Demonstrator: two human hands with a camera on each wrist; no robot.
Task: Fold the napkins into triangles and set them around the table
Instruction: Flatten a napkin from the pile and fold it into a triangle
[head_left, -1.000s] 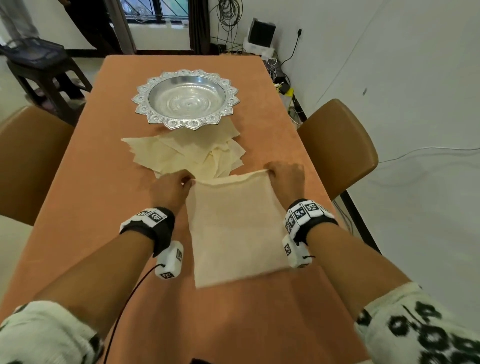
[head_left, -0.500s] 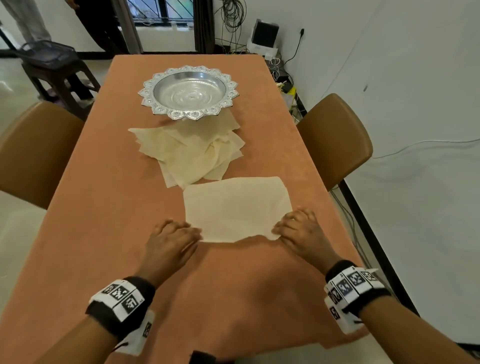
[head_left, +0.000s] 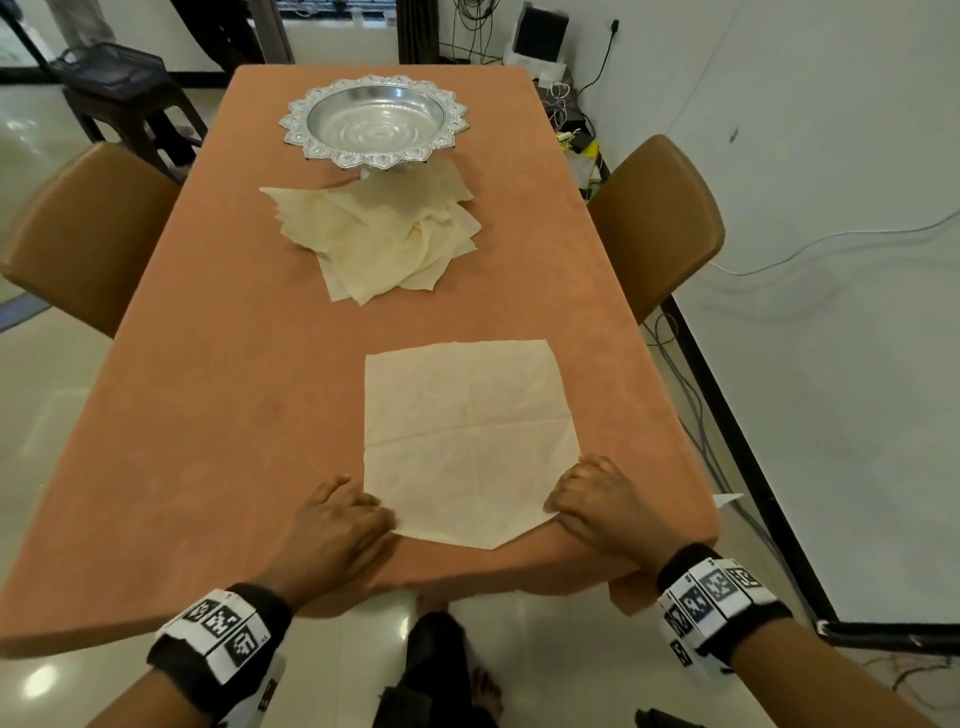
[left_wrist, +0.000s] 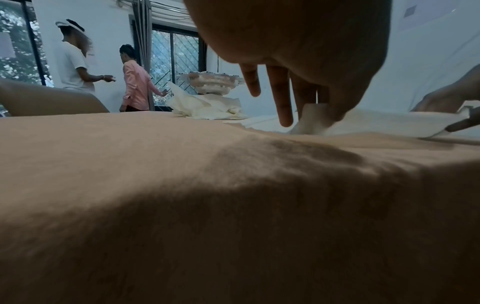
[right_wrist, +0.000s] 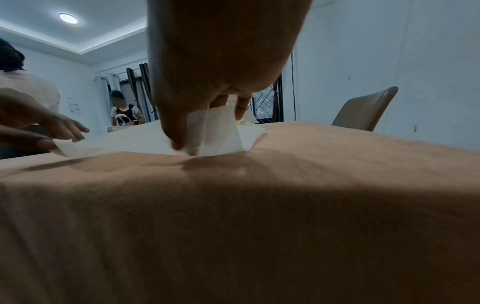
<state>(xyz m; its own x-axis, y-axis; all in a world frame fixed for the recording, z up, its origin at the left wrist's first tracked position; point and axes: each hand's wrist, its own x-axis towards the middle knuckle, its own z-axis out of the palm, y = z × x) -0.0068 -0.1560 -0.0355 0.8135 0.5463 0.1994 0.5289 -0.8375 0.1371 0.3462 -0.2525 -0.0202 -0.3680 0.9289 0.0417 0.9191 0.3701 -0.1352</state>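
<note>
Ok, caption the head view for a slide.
Both hands, left hand and right hand, pinch the napkin's near corners.

The orange-clothed tabletop (head_left: 218, 415) is carrying a silver scalloped bowl (head_left: 375, 120) at the far end, a loose napkin pile (head_left: 384, 244) beside it, and one spread napkin (head_left: 467, 441) lying near the front edge.

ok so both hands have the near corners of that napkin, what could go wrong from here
The napkin is thin and already creased; pinched by the left hand and right hand, it could tear or fold crooked. Its near edge lies close to the table edge, so it might slide off.
</note>
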